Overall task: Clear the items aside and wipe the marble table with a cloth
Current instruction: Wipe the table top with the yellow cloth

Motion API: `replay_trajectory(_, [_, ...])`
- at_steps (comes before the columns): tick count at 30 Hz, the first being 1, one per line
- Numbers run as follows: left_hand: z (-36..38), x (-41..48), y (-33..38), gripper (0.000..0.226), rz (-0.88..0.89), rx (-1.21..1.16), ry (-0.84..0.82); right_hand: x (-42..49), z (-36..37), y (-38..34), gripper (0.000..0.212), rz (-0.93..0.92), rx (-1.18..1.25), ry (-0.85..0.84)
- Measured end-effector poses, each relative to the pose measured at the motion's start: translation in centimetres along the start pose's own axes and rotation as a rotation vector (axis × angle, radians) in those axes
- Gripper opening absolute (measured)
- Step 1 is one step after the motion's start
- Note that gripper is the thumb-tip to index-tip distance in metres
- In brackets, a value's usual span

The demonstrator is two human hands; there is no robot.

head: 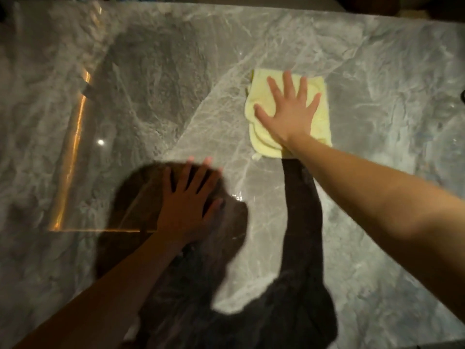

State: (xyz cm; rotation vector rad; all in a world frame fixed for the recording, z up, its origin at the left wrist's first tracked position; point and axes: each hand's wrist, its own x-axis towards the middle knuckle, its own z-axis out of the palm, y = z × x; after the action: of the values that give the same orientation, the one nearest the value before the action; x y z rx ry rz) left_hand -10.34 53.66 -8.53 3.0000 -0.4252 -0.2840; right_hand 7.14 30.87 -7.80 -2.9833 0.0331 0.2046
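— Starting nearest the body: what is seen on the table (377, 59)?

— The left hand (187, 210) is laid flat on the bare marble, below and left of the cloth (318, 119) and well apart from it. Its fingers are spread and nothing is gripped. A dark shadow of the head and arms is thrown across the stone around it.

— And further out?

— The cloth, pale yellow and folded into a thick pad, is pressed against the marble by the right hand (286, 114). That palm is laid on the cloth's lower middle, fingers fanned wide apart, none curled around an edge. Beyond the cloth only grey veined stone is seen, up to the far edge. No items are visible in the part shown, so clearing is judged done and wiping under way.

— What could go wrong?

— Since the cloth is only pinned by a flat palm, it could be left behind or bunched if pressure is eased during a stroke. The folded layers could also be slid apart, as loose corners are seen at the cloth's lower left. Weight is borne on the left hand, so prints or smears could be left there on the polished surface. Patches under the shadow could be missed, because streaks are hard to judge in that dimness.
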Motion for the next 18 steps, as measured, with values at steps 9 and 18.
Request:
replay_trajectory(9, [0.0, -0.1, -0.5, 0.081, 0.018, -0.106, 0.046, -20.0, 3.0, -4.0, 0.077, -0.141, 0.002, -0.079])
replay_trajectory(18, [-1.2, 3.9, 3.7, 0.068, 0.184, -0.077, 0.047, -27.8, 3.3, -2.9, 0.079, -0.141, 0.014, -0.152])
